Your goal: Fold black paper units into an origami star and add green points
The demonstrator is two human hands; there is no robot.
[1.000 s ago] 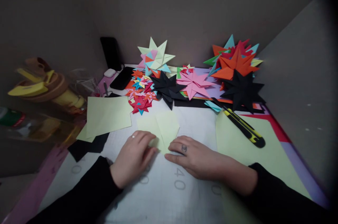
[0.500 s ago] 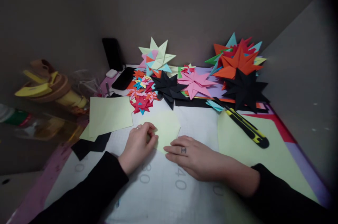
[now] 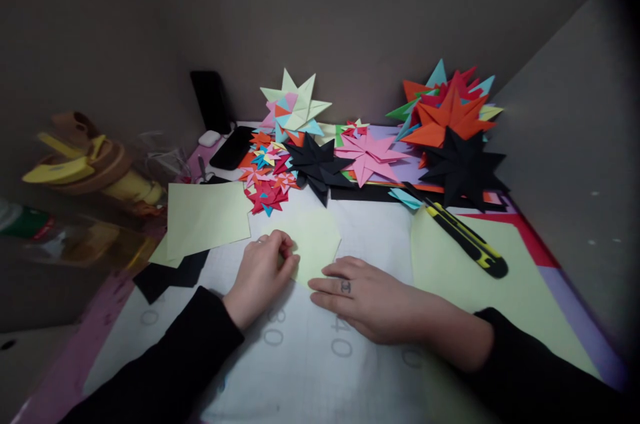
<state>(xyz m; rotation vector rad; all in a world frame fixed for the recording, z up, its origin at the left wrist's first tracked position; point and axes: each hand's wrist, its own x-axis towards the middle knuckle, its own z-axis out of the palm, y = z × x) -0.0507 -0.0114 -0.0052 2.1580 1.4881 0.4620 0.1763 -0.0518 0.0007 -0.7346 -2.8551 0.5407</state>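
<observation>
A pale yellow-green sheet of paper lies on the white, number-printed mat, with an angled corner pointing right. At the sheet's left edge is my left hand, its fingers curled and thumb and forefinger closed at the paper. My right hand rests flat at the lower right edge, fingers stretched out and fingertips touching the paper there. Part of the sheet's left side is hidden behind my left fingers.
Pale green sheets over black paper lie left. A yellow-black utility knife rests on a large green sheet at right. Folded paper stars, pink and black among them, line the back. A bottle and phone are left.
Both hands hold nearly the same places on the sheet. The whole view has shifted very slightly; nothing was taken up or let go.
</observation>
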